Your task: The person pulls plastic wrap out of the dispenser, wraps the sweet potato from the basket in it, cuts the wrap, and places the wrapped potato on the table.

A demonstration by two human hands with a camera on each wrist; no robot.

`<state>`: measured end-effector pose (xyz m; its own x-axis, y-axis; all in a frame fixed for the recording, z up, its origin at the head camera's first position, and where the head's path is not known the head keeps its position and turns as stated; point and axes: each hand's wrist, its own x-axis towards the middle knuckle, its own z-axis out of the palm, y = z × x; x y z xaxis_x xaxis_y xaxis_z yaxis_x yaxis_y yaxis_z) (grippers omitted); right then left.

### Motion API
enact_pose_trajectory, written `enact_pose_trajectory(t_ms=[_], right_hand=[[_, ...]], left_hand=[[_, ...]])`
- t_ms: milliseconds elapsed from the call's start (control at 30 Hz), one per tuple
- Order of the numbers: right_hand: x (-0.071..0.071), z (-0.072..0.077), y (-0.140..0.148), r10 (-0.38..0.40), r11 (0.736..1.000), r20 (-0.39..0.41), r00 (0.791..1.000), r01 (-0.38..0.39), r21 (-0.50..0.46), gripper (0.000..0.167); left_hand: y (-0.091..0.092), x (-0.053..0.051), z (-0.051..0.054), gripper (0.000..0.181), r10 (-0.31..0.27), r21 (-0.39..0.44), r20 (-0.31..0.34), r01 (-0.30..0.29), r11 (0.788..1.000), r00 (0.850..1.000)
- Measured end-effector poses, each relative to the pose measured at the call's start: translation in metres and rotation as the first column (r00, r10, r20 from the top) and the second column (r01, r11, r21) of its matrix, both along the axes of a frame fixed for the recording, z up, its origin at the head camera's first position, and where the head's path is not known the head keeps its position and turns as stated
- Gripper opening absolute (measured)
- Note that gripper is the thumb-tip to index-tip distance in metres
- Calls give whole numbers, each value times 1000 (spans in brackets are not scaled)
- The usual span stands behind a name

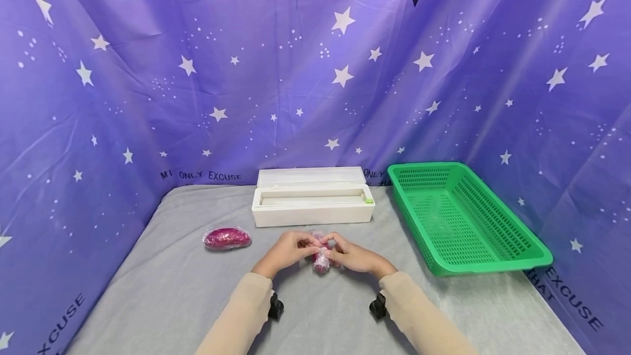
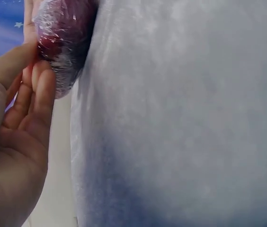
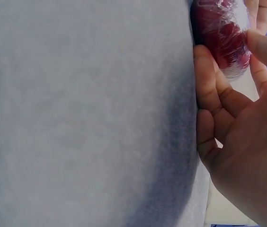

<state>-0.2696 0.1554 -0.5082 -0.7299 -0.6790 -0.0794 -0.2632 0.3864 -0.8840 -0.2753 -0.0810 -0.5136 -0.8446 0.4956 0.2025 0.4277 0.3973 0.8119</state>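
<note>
A dark red, oblong item wrapped in cling film point(image 1: 321, 264) lies on the grey cloth, pointing toward the person, with both hands at it. My left hand point(image 1: 288, 250) pinches the wrapping from the left side, thumb and fingertips on the film. From the right, my right hand point(image 1: 356, 256) holds it likewise, its thumb pressed on top. In the left wrist view the film on the wrapped item point(image 2: 67, 42) looks crinkled and shiny. The right wrist view shows the right thumb on the wrapped item point(image 3: 221, 33), with fingers beside its end. The hands partly cover its middle.
Another magenta oblong item in film point(image 1: 227, 238) lies to the left. Behind the hands stands a white cling film dispenser point(image 1: 313, 216), lid raised, with a green slider point(image 1: 368, 201). A green slotted basket point(image 1: 419, 234) sits at the right. A starry purple curtain point(image 1: 276, 86) encloses the table.
</note>
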Motion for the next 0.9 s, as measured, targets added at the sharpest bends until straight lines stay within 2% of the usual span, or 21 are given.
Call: enact_pose_trajectory(t_ms=[100,233,300,367,633,667,767,900], right_hand=[[0,-2,0,-13,1000,17,1000,13,1,30],[1,-2,1,-43,999,25,999,43,24,51],[1,-2,2,-52,998,25,998,50,42,62],[1,-2,2,-52,997,22,998,51,51,66],[1,-4,2,-42,999,-12,999,42,26,49],[4,0,1,-39,999,-20,999,40,14,45],[4,0,0,-37,999,-30,999,36,-9,36],[2,-6,0,-44,999,-30,999,44,-12,30]], left_hand=[[0,0,-1,23,19,-6,-23,-19,1000,1000],[-1,1,-2,43,39,-35,-70,-41,999,997],[-1,1,-3,45,37,-40,-83,-41,998,996],[-1,2,-5,43,49,-37,-92,-53,998,995],[2,3,-6,22,103,39,-91,-100,994,991],[2,4,-6,19,108,40,-90,-105,994,990],[2,4,-3,13,113,21,-100,-111,994,989],[1,4,1,9,86,-23,-142,-90,996,986]])
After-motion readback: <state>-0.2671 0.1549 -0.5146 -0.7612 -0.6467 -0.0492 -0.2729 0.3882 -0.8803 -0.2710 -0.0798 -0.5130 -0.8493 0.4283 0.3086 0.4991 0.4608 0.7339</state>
